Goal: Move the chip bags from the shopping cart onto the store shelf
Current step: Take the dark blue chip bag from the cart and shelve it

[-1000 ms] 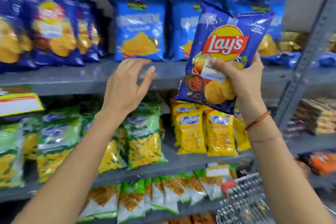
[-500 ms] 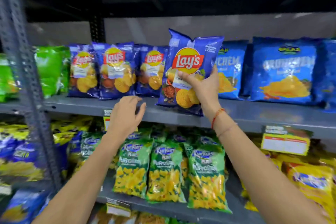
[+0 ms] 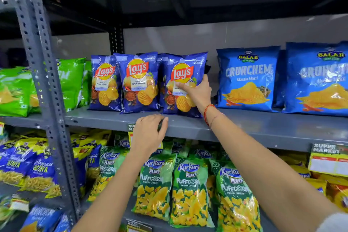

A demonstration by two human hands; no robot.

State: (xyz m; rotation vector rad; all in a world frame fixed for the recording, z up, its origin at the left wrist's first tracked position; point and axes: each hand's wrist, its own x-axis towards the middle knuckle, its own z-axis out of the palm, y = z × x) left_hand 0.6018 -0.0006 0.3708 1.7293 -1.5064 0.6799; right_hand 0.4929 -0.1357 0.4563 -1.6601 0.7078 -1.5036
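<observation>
Now that the chip bag [image 3: 183, 84] stands upright with its bottom edge down on the grey shelf [image 3: 244, 124], I read the placement as nearly finished: half a second ago it hung above the shelf lip, tilted in my right hand [image 3: 197, 93], and a second ago it was out in front of the light blue bags further along. It sits just beside the other two dark blue bags [image 3: 122, 81], at their 3 o'clock, filling out that row, with the light blue bags [image 3: 248, 79] standing apart from it at its own 3 o'clock. My right fingers [image 3: 204, 80] wrap the bag's right edge while the thumb presses across its front, so the hand is closed on the bag and has not let go. My left hand [image 3: 148, 133] hovers empty at about 7 o'clock from the bag, level with the shelf's front edge, fingers curled loosely and gripping nothing; whether they touch the edge I cannot tell. I judge this bag as good as delivered, and what remains is to ease the right hand off without tipping it forward, since a puffy bag standing on a narrow seam could topple when the support goes. The shopping cart is out of view, so I cannot say how many bags are left to move.
</observation>
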